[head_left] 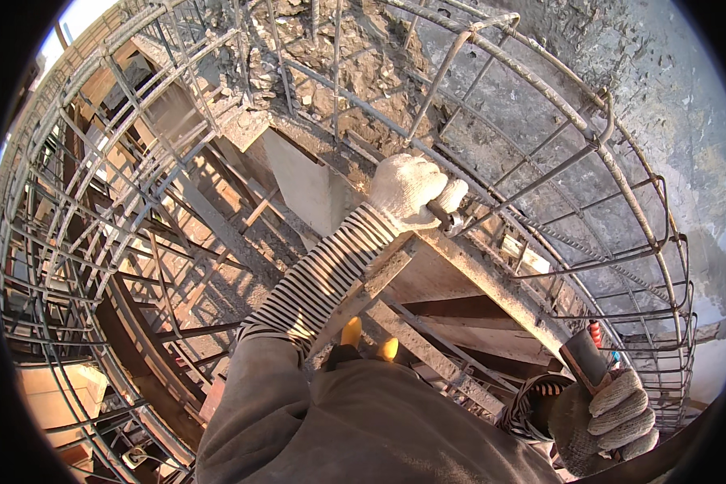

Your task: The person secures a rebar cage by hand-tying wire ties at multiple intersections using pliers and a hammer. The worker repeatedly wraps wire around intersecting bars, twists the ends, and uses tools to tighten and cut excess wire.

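My left hand [415, 189], in a white knit glove, reaches forward to the edge of the formwork below the curved rebar cage [540, 89]. Its fingers are curled round a short dark tool with a shiny metal end [452, 222], mostly hidden by the glove. At the lower right, my right hand [609, 419] is closed, its gloved fingers wrapped round a tool with a broad, dark, flat-sided head [586, 360]. The handle is hidden in the fist, and I cannot tell the tool's exact kind. A timber beam [500, 294] runs between the two hands.
Another rebar cage [129, 161] curves along the left. Rough concrete rubble [371, 73] lies ahead, with a grey concrete surface [653, 97] at the right. My yellow-tipped boots [387, 349] stand among narrow timbers [440, 359] with gaps around them. A red-striped object [595, 332] stands beside the right-hand tool.
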The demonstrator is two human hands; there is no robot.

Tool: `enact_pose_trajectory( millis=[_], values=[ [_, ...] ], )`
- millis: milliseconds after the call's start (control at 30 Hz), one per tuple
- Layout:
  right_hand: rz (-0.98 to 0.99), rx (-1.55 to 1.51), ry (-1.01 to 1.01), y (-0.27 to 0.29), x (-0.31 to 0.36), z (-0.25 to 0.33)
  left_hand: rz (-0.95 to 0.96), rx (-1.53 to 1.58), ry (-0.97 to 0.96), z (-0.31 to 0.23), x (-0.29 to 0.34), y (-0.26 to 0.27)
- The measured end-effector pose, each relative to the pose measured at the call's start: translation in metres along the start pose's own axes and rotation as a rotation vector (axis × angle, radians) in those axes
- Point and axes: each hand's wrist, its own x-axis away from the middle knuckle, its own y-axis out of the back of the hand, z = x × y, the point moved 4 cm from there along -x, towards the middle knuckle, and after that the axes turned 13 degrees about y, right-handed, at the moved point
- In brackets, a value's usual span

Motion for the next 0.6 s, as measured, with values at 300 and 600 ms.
enact_pose_trajectory(
  millis=[300,600],
  values=[
    [-0.081,-0.133,-0.696,-0.068,0.107,-0.078,0.013,-0.002,0.118,-0.002,-0.017,0.012],
    [0.189,-0.299,-0.438,-0.053,-0.006,-0.046,-0.023,-0.023,0.202,0.004,-0.014,0.02]
  ],
)
